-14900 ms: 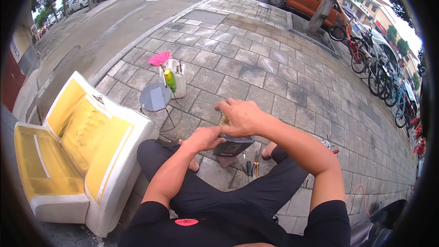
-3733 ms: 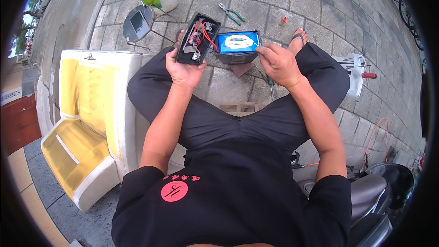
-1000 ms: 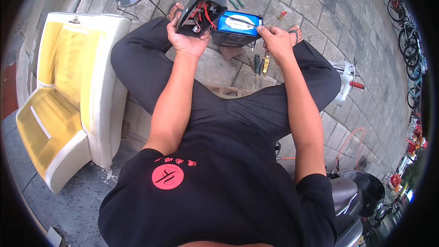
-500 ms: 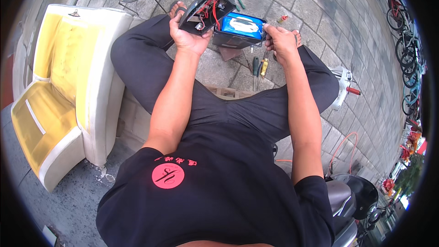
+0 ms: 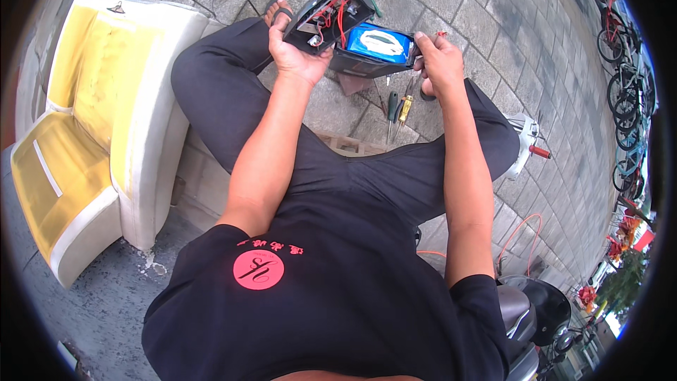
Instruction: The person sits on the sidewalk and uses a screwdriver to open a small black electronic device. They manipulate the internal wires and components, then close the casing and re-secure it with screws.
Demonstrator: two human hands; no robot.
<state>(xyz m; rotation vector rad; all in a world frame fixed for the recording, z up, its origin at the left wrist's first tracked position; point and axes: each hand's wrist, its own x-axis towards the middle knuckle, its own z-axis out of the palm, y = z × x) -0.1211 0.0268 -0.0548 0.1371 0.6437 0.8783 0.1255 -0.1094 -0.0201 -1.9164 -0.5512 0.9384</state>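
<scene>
Black case (image 5: 370, 65): lid (image 5: 316, 1) now mostly hides pliers (image 5: 374, 5); left fingers (image 5: 276, 30) hold lid, right fingers (image 5: 426, 45) apparently case.

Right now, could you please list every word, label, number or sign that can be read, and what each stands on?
Black shirt: dark cursive lettering on a round pink-red emblem; wording not copied here.
Same shirt, above the emblem: pink-red characters, also not copied.
Black box: any marks are too small and blurred.
</scene>
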